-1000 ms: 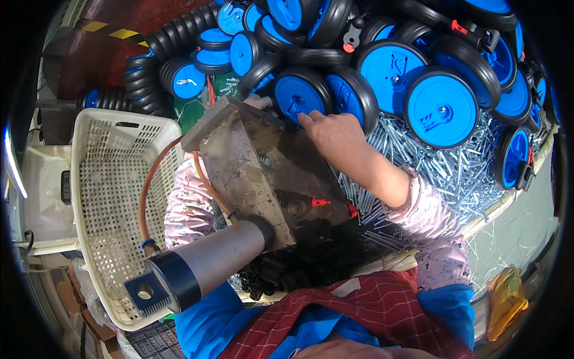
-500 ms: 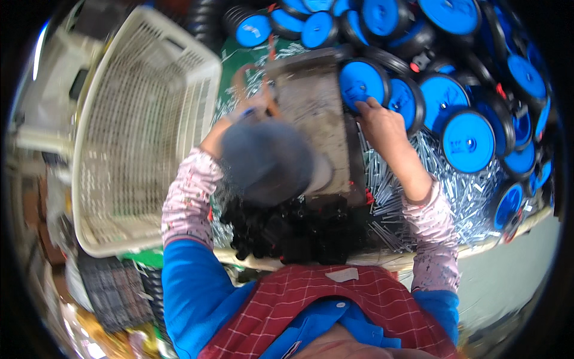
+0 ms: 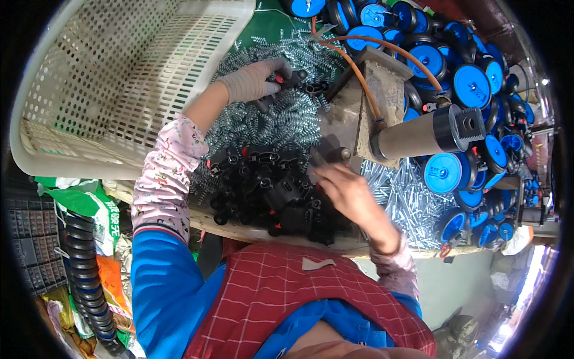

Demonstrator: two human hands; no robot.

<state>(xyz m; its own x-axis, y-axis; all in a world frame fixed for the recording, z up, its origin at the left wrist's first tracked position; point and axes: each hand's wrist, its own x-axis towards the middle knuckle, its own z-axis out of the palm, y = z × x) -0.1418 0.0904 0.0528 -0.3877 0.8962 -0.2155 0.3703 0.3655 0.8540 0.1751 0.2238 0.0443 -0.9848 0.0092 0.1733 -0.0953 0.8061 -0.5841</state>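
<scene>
Head view: left hand [image 3: 254, 84], gloved, fingers curled round a black part [image 3: 297, 76] with a red bit on it; grip looks closed on it, though the glove hides the exact contact; the part sits over the springs [image 3: 281, 125], beyond the pile [image 3: 269, 188] of similar black pieces, which lies close to the person's body, probably so more are within easy reach; right hand [image 3: 348, 192] bare, fingers partly bent and pointing forward, just right of that pile; something dark and blurred at its fingertips, can't tell if gripped or only touched; cylinder [image 3: 412, 137] slants out of a worn metal block right of centre, orange hoses [image 3: 382, 45] running to it, likely as supply lines; bolts [image 3: 406, 206] heaped right of the hand, blue wheels [image 3: 442, 173] piled past and beside them, each kind roughly in its own zone, presumably for quick picking; surface is a green table [image 3: 269, 27], mostly buried in springs, with a pale front edge; white basket [image 3: 134, 149] left of the springs, tilted in view; room: pale floor [image 3: 463, 275] lower right, stacked tyres [image 3: 81, 269] and bags lower left, bright light at far right.
</scene>
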